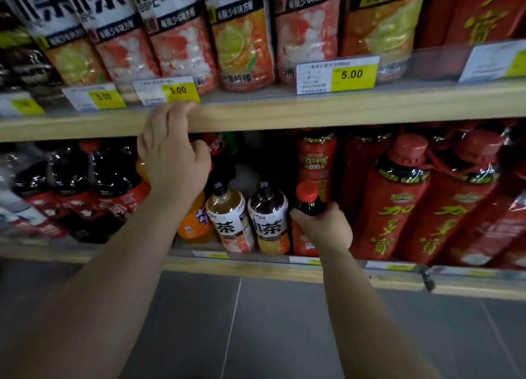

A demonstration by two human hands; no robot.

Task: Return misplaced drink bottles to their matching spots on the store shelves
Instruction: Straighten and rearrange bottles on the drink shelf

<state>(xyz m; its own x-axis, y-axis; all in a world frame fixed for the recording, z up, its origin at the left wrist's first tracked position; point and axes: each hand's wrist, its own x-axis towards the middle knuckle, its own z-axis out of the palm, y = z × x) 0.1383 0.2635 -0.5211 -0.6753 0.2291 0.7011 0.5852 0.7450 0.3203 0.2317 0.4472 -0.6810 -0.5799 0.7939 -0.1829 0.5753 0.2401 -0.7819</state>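
My right hand (323, 228) grips a small dark cola bottle with a red cap (307, 198), held upright in front of the lower shelf. My left hand (173, 151) rests with its fingers hooked over the front edge of the upper wooden shelf (313, 111), holding no bottle. Behind its wrist stands an orange soda bottle (195, 225). Two small tea bottles with white labels (230, 219) (269, 218) stand between my hands on the lower shelf. Large dark cola bottles (79, 188) fill the lower shelf's left side.
Tall red herbal-tea bottles (398, 202) crowd the lower shelf's right side. Large tea bottles (242, 37) line the upper shelf above yellow 5.00 price tags (351, 75). A dark gap (256, 156) opens behind the small tea bottles. Grey floor tiles (256, 336) lie below.
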